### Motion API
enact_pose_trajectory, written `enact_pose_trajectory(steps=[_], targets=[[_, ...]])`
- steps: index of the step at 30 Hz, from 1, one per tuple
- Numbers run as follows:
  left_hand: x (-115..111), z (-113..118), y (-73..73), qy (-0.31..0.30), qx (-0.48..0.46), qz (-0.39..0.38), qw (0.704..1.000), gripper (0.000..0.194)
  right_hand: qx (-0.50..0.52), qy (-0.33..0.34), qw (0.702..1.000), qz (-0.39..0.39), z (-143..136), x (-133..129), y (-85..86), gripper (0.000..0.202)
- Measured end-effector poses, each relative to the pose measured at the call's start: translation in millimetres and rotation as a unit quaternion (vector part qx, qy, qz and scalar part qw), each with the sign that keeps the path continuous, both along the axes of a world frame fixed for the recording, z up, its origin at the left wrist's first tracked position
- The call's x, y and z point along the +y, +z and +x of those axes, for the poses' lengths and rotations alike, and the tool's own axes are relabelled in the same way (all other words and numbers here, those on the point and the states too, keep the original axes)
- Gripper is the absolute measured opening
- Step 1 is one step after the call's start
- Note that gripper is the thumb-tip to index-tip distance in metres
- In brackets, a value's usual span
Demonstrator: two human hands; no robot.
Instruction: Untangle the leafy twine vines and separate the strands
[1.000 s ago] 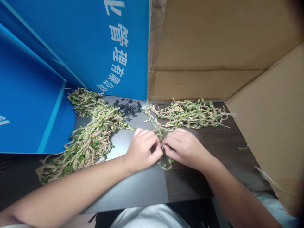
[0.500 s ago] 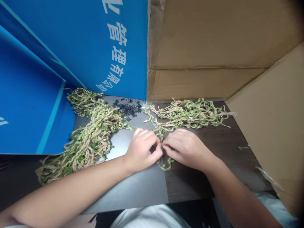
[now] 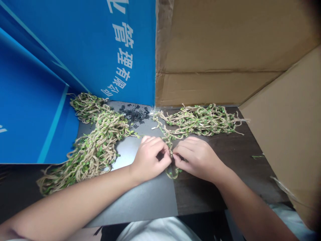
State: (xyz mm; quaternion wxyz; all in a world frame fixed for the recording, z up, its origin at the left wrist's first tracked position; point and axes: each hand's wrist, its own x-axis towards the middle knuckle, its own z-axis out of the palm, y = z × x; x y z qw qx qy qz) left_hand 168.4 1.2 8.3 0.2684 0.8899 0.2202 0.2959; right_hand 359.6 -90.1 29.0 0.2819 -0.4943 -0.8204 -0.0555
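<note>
A strand of leafy jute twine (image 3: 169, 144) runs down between my two hands, its lower end making a small loop below the fingers. My left hand (image 3: 152, 157) pinches this twine between thumb and fingertips. Facing it, my right hand (image 3: 197, 159) has its thumb and fingers pressed together at the strand's right side; whatever lies between those fingertips is too small to make out. A large heap of the same leafy twine (image 3: 96, 147) lies to the left, and a bundle of leafy twine (image 3: 205, 120) lies beyond my right hand.
Small black scraps (image 3: 135, 113) are scattered at the back of the table (image 3: 150, 197). A blue printed panel (image 3: 100, 43) stands at the left and back. Cardboard walls (image 3: 213, 43) close off the back and right. A stray green sprig (image 3: 257, 156) lies at the right.
My right hand has shifted very slightly right, its fingertips a little farther from my left hand's. The left hand stays at the twine, and the heaps have not moved.
</note>
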Motion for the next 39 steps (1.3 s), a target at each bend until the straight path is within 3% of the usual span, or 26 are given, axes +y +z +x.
enact_pose_trajectory(steps=[7,15,23,28,39], targets=[[0.2,0.0,0.6,0.003,-0.041,-0.04,0.998,0.013,0.049,-0.005,0.998,0.036,-2.1,-1.1,2.1,0.014],[2.7,0.0,0.2,0.012,-0.042,-0.008,0.999,0.014,0.031,-0.018,0.999,0.034,2.2,-1.5,2.2,0.003],[2.4,0.1,-1.7,0.005,-0.029,0.009,1.0,0.016,-0.047,-0.01,0.998,0.026,0.0,-1.2,2.1,0.024],[2.3,0.5,-1.0,0.0,-0.026,0.009,1.0,0.016,-0.055,-0.021,0.998,0.029,-0.9,-0.6,-0.1,0.026],[2.7,0.6,0.7,0.016,-0.038,-0.022,0.999,0.016,0.066,-0.055,0.996,0.029,-1.4,-2.9,1.3,0.014]])
